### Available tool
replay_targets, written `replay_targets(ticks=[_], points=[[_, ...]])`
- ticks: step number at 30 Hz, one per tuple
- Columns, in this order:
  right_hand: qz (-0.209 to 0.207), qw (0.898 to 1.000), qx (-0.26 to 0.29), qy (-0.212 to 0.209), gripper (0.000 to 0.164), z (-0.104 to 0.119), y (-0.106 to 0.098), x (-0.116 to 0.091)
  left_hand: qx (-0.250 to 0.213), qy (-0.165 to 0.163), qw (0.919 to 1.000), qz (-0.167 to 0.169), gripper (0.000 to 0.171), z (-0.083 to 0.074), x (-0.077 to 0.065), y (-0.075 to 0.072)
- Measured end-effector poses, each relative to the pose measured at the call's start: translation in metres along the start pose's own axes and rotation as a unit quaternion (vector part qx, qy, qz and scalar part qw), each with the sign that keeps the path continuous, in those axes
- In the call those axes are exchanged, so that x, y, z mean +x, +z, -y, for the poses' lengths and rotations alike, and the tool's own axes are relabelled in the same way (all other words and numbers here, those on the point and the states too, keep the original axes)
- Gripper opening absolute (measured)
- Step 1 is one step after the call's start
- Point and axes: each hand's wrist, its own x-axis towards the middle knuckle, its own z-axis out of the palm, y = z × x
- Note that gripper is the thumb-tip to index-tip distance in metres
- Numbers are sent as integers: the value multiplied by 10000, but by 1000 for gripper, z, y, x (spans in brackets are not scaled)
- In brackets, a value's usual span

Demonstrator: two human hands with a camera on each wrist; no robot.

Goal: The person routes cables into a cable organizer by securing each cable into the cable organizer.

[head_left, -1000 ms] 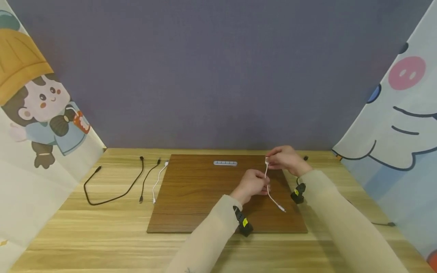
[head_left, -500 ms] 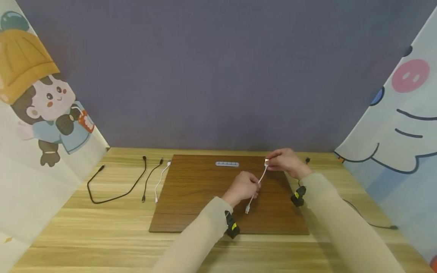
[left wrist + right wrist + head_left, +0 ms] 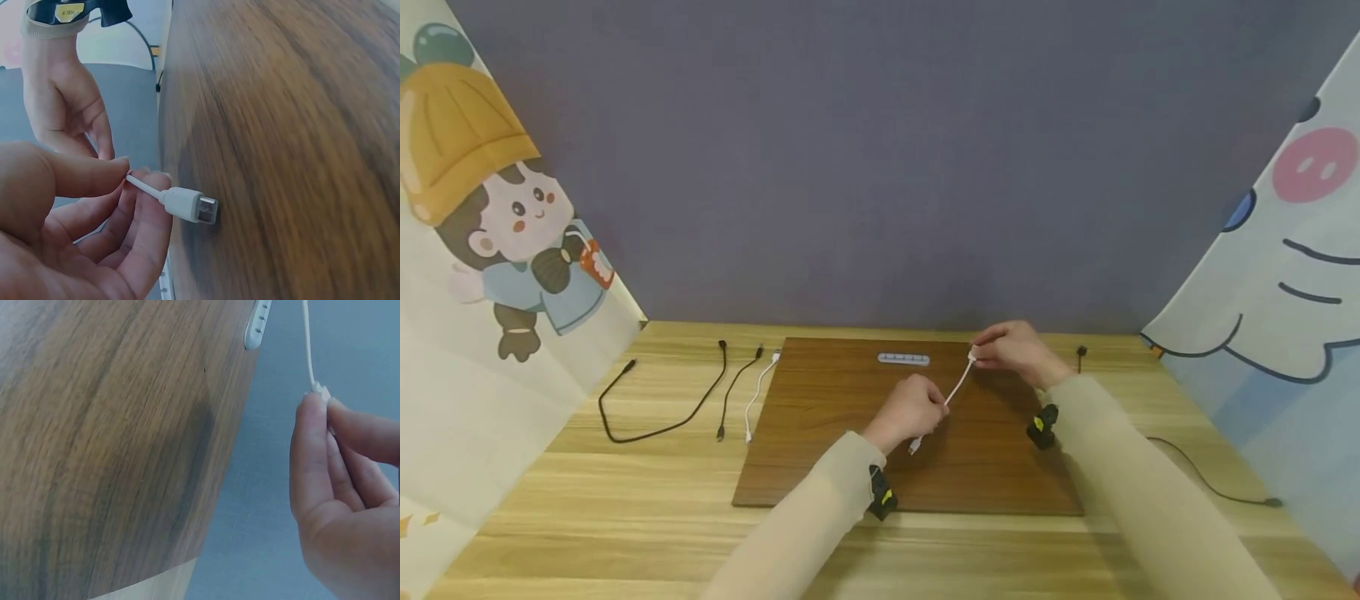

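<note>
My left hand [image 3: 910,407] and the plug [image 3: 182,204] have swung left

I pinch the white cable [image 3: 958,387] in my left hand behind that plug; my right hand [image 3: 1013,350] clamps its other end. Between them it slants over the board [image 3: 820,417], plug pointing left and toward me.

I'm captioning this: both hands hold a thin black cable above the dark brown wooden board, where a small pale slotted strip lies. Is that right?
The colour is wrong: the head view shows a thin white cable, held by the left hand and right hand. The rest stands: it is above the dark brown wooden board, where the small pale slotted strip lies.
</note>
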Motion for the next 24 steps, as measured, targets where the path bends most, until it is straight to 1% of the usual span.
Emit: replay_targets(ticks=[5, 10, 14, 17, 24], points=[[-29, 9996, -221, -169, 33, 5, 7, 3, 459, 17, 9989, -61, 6, 4, -2, -8], [-123, 9988, -423, -208, 32, 9, 15, 8, 686, 43, 9976, -96, 4, 8, -3, -13], [-236, 9971, -688, -235, 32, 13, 22, 12, 708, 10, 9974, -93, 4, 11, -4, -16], [-320, 9950, -894, -301, 29, 15, 27, 15, 699, 12, 9974, -155, 6, 12, -5, -18], [-525, 9852, -1534, -559, 27, 21, 40, 20, 822, -139, 9955, -454, 15, 14, -7, -20]])
